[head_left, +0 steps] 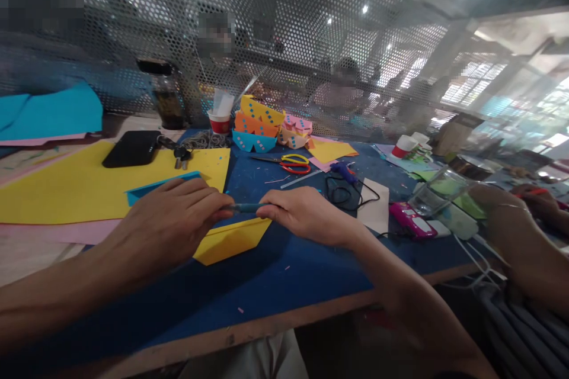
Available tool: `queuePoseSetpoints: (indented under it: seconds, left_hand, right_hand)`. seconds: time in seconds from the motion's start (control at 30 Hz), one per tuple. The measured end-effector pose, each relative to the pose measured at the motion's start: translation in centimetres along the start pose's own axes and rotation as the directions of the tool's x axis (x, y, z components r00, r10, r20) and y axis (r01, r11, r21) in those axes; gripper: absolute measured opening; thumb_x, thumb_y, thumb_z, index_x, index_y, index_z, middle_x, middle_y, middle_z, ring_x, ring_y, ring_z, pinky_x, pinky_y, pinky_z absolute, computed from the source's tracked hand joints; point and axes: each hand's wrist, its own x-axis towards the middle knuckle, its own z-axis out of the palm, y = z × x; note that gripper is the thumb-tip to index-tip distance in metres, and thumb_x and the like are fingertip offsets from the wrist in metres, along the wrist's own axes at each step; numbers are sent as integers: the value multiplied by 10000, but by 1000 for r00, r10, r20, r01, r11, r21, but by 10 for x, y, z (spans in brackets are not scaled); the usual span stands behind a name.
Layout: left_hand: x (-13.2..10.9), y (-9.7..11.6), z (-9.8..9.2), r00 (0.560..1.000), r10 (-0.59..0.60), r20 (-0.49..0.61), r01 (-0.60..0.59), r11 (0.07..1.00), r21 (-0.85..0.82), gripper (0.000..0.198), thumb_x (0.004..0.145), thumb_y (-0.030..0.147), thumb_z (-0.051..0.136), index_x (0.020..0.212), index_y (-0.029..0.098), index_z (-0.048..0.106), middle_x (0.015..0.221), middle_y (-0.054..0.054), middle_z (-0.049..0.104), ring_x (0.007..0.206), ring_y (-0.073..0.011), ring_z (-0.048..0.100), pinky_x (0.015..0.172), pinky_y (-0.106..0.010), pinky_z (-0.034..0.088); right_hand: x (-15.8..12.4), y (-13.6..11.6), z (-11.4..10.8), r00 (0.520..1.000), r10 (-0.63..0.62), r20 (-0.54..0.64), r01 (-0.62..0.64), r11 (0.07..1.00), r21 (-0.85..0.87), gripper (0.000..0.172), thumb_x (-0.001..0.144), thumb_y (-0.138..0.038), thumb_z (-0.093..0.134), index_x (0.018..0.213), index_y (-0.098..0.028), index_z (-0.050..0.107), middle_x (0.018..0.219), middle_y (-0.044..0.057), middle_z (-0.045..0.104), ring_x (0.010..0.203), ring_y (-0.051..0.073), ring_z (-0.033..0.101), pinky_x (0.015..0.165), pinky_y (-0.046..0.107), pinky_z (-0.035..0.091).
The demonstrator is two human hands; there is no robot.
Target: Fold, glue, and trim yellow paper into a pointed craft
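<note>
My left hand (pixel 178 216) and my right hand (pixel 306 213) are both closed, fingertips facing each other, on the two ends of a slim blue-grey stick-like item (pixel 246 208). It is pen-sized, and its ends are hidden in my fingers, so the exact kind is unclear. Just below it lies a folded yellow paper piece (pixel 233 240) with slanted ends, on the blue tabletop (pixel 284 284). Behind my left hand, a folded blue paper piece (pixel 162 186) rests on a large yellow paper sheet (pixel 66 183).
Beyond my hands lie scissors (pixel 293 163) and a blue glue gun (pixel 344 172) with a black cord. Decorated paper boats (pixel 258 121), a red-and-white cup (pixel 219 121), a phone (pixel 132 148) and keys (pixel 181 157) sit farther back. At right are a pink box (pixel 411 221), a jar (pixel 438 189) and another person's arm (pixel 520 231).
</note>
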Motion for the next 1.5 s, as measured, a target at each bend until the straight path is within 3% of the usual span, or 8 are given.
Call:
queuePoseSetpoints:
  seconds: [0.13,0.3,0.47,0.77,1.1,1.23,1.33,1.5]
  left_hand:
    - [3,-5,8,998,-53,15,54,995,-86,564,1292,525,372,1094,274,837,960,-67,837,948,-316,706,887,-432,455]
    - [10,-13,21,982,-120,144,146,972,-184,484,1215,533,443,1102,283,841,983,-89,829,975,-336,726,944,-447,516]
    - [13,-19,34,975,-157,156,192,951,-244,466,1199,541,463,1100,279,835,987,-95,841,984,-326,764,957,-452,552]
    - [10,-23,43,985,-68,158,102,972,-213,533,1247,546,418,1243,273,875,1073,-113,865,1034,-328,773,967,-452,562]
    - [4,-29,48,972,-106,208,157,956,-248,505,1217,608,466,1257,300,865,1102,-106,878,1056,-338,774,972,-452,530]
    - [-7,-36,52,938,-220,267,293,916,-275,434,1148,604,579,1318,301,839,1141,-105,881,1102,-373,794,954,-455,531]
    - [-17,-40,54,891,-293,346,392,882,-264,370,1076,576,652,1249,302,831,1035,-89,852,987,-351,786,855,-434,510]
    - [-19,-39,49,849,-232,474,405,862,-305,331,1028,567,647,996,288,823,1044,-100,824,982,-335,772,840,-422,501]
  right_hand:
    - [3,3,-1,1000,19,4,-20,997,69,230,1264,-359,658,1193,-265,856,1109,16,893,1033,232,807,853,298,423]
    - [9,13,4,1000,21,-5,-19,984,178,212,1245,-318,678,1182,-255,870,1149,22,909,1082,229,820,910,293,474]
    - [11,22,13,999,42,-18,-37,977,212,189,1242,-329,692,1245,-238,858,1225,51,913,1142,245,832,957,305,506]
    - [13,23,26,999,54,8,-54,967,249,231,1256,-399,685,1309,-247,850,1299,63,910,1226,270,835,1015,331,528]
    - [14,24,30,997,82,5,-82,980,183,259,1259,-429,679,1295,-256,868,1235,60,918,1155,262,838,926,321,494]
    - [16,35,35,990,123,-74,-111,984,138,195,1227,-388,732,1307,-252,846,1257,71,899,1167,272,823,910,328,501]
    - [22,45,40,987,92,-129,-83,994,71,175,1212,-309,735,1332,-233,838,1341,102,867,1266,284,790,1021,360,540]
    - [37,61,46,975,155,-161,-171,981,-88,249,1215,-243,702,1411,-178,841,1394,167,825,1399,336,720,1200,500,525]
